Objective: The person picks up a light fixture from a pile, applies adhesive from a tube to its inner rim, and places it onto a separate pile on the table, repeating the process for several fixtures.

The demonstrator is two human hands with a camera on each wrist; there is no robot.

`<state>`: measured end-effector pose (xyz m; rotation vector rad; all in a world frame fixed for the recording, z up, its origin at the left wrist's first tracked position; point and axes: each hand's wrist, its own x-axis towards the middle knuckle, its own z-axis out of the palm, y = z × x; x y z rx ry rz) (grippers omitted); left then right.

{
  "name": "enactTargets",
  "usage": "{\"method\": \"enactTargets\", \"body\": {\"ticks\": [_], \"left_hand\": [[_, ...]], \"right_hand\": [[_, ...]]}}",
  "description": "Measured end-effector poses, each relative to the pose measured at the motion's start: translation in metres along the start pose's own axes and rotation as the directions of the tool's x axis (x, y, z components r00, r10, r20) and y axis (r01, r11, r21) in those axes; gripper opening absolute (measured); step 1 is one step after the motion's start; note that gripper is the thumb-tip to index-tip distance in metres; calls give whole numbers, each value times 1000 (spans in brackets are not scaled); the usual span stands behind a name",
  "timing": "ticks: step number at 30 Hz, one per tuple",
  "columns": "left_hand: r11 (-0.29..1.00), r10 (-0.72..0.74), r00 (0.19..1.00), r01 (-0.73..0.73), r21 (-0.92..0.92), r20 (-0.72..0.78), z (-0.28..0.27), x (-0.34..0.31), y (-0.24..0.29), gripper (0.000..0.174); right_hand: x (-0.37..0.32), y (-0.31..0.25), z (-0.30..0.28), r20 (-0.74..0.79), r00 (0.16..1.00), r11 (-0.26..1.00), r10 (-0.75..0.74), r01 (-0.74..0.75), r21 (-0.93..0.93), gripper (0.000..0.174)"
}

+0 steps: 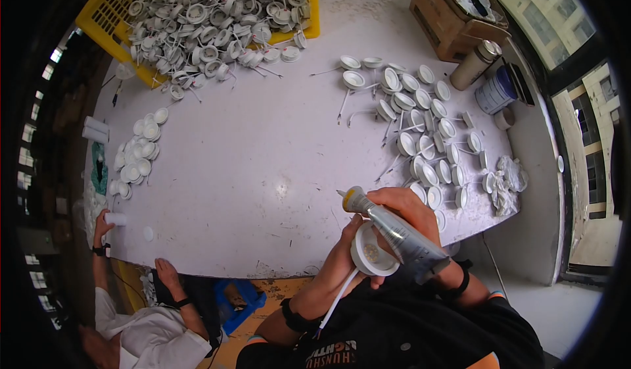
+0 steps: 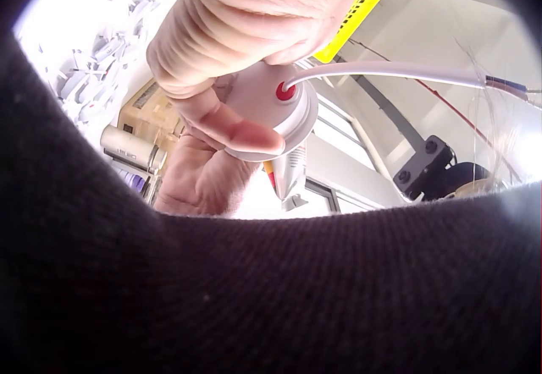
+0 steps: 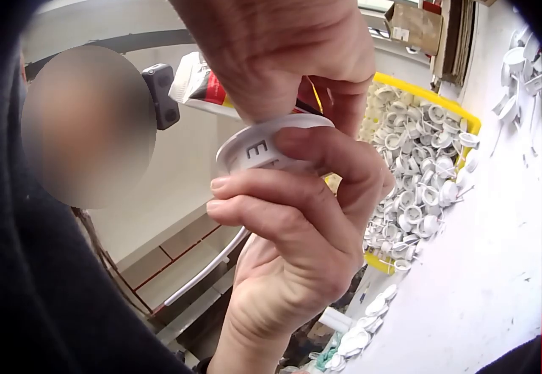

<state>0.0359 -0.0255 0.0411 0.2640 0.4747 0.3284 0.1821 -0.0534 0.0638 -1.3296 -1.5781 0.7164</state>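
Note:
My left hand (image 1: 336, 264) holds a white round lamp housing (image 1: 359, 256), its open side turned up and an LED board showing inside. A white cable (image 1: 338, 302) runs down from it past the wrist. In the left wrist view the back of the housing has a red grommet (image 2: 286, 91) where the cable comes out. My right hand (image 1: 413, 210) grips a silver squeeze tube (image 1: 402, 235) with a yellow collar; its pointed nozzle (image 1: 341, 192) faces up and left, beyond the housing. In the right wrist view both hands overlap around the housing (image 3: 254, 150).
A yellow crate (image 1: 313, 7) heaped with wired housings stands at the back left. Several lamps (image 1: 406, 144) lie at the right, near a steel flask (image 1: 474, 65) and a cardboard box (image 1: 442, 20). White discs (image 1: 139, 152) lie left, near another person's hand (image 1: 103, 224) at a white cylinder.

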Motion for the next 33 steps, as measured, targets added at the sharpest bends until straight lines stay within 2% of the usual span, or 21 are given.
{"method": "enactTargets", "body": {"ticks": [4,6,18,21,22,23,24,26,27,28,29,30,32,33], "left_hand": [[1000,11,1000,-11,1,7,0,0,-1,59],[1000,0,1000,0,-9,-21,1,0,-2,52],[1000,-25,1000,25,-12,-5,-5,2,-5,57],[1000,-30,999,31,3,-41,-6,-1,-4,54],[998,-24,999,22,-58,-43,-11,-3,-5,55],[997,19,997,-25,-72,-76,-20,-6,-5,57],[995,52,993,-61,-81,-107,-30,-11,-2,60],[973,223,932,-229,11,-284,-50,-17,16,63],[959,278,886,-278,54,-372,-65,-19,27,63],[938,339,824,-330,100,-454,-83,-22,39,63],[930,367,764,-310,197,-530,-105,-23,48,62],[911,411,689,-289,293,-597,-136,-25,55,61],[904,418,740,-280,325,-527,-231,-34,69,67],[903,414,753,-270,335,-511,-227,-24,73,67]], "right_hand": [[-1,3,1,5,1000,1000,11,-11,16,61],[-1,2,0,5,1000,1000,20,-21,15,61],[-3,6,6,-43,999,999,13,-14,-34,46],[-4,5,8,-98,986,991,134,-134,12,40],[-3,3,10,-115,976,982,185,-181,44,39],[-5,3,15,-172,955,947,240,-191,260,36],[-6,7,16,-230,946,929,228,-141,343,32],[-14,12,12,-169,908,736,383,-190,650,29],[-18,16,9,-233,888,754,396,-170,634,29],[-21,21,7,-201,859,638,471,-173,751,30],[-27,27,2,-150,835,500,530,-165,850,32],[-34,34,-4,-185,824,516,535,-145,844,32],[-53,51,-16,-107,786,354,609,-149,923,31],[-56,52,-22,-131,782,363,610,-129,923,31]]}}
